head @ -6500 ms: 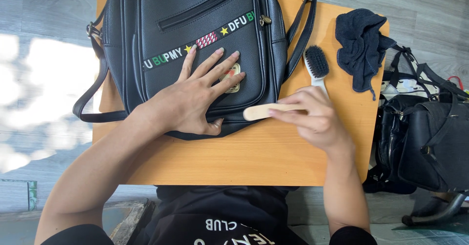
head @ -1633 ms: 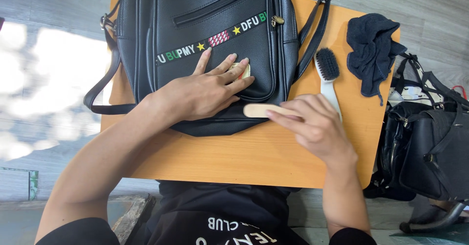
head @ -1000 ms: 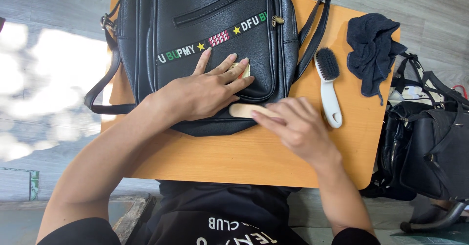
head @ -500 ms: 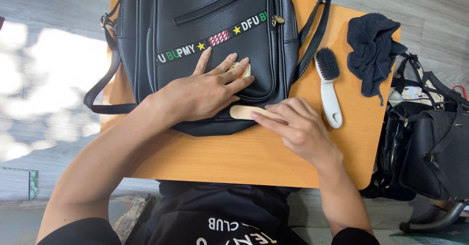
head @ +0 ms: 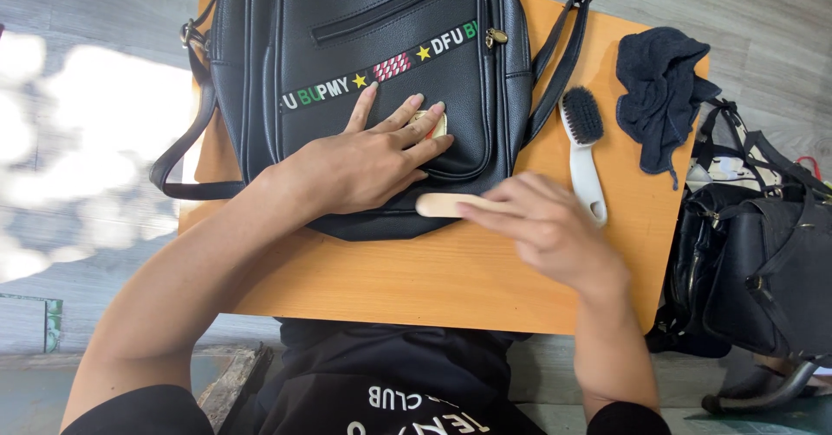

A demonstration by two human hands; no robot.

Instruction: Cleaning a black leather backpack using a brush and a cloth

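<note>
**Right hand gripping wooden brush, stroking along the bag's lower edge**

Right hand (head: 546,231) is closed around a pale wooden brush (head: 440,204) — fingers wrapped over the back half, only the rounded front end showing. Left hand (head: 364,162) lies flat and spread on the black leather backpack (head: 381,54), holding nothing, just pinning the front pocket down.

Change: the brush end sat further left half a second ago and further right before that, so it is going back and forth along the bottom seam. The hand is slightly blurred now, which fits a stroke in progress. Left hand has not shifted. Reads as brushing underway, lower front panel being worked.

Backpack lies face up across the far part of the orange table (head: 451,279), straps trailing off both sides. Surface looks matte and grained with no obvious marks — zips shut, striped band across the pocket.

A white-handled brush (head: 584,153) and a dark cloth (head: 659,88) lie unused to the right; another black bag (head: 763,262) sits off the table.
</note>
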